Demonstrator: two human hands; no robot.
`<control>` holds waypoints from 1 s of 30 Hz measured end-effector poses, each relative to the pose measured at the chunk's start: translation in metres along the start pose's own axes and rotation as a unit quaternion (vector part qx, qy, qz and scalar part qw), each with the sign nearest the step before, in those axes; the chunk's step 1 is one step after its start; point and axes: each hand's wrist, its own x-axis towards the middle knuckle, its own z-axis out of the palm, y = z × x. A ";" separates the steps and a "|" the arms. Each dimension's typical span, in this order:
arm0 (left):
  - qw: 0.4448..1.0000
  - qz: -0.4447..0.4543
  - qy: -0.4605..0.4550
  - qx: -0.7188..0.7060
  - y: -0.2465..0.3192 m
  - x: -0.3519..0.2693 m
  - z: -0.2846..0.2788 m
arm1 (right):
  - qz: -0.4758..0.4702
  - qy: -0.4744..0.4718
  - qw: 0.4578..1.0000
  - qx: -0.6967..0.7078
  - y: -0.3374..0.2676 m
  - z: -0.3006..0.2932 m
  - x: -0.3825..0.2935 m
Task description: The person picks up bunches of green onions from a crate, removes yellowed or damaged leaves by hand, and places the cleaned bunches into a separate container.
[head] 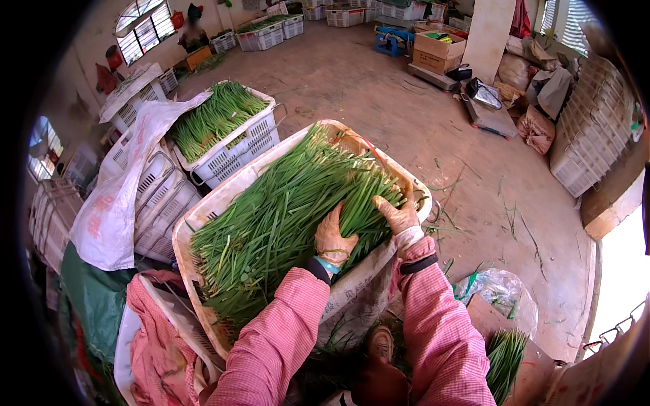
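A large white plastic crate (254, 175) in front of me is filled with long green garlic chives (284, 203), laid in bundles. My left hand (335, 236), in a thin glove with a band at the wrist, presses on the near side of a bundle, its thumb and fingers spread around the stalks. My right hand (398, 215), also gloved, rests at the pale stalk ends of that bundle, by the crate's right corner. Both hands are around the bundle; some fingertips are hidden among the leaves. A red cord (366, 144) lies over the crate's far right rim.
Another crate (238, 137) of chives stands behind, left of it covered stacked crates (165, 203). A chive bundle (507, 358) lies at lower right near a clear plastic bag (508, 292). Scales (490, 114), cartons (437, 51) and a pillar stand beyond. A person (194, 38) is far left.
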 end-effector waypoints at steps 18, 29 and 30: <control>0.919 0.035 -0.367 -0.141 0.041 0.064 -0.034 | -0.107 -0.033 0.982 0.151 -0.003 -0.004 -0.036; 0.839 -0.042 -0.200 -0.504 -0.025 0.037 -0.100 | -0.251 -0.112 0.956 -0.103 -0.036 0.130 -0.049; 0.848 -0.026 -0.192 -0.493 -0.045 0.033 -0.098 | -0.221 -0.137 0.965 -0.046 -0.036 0.130 -0.047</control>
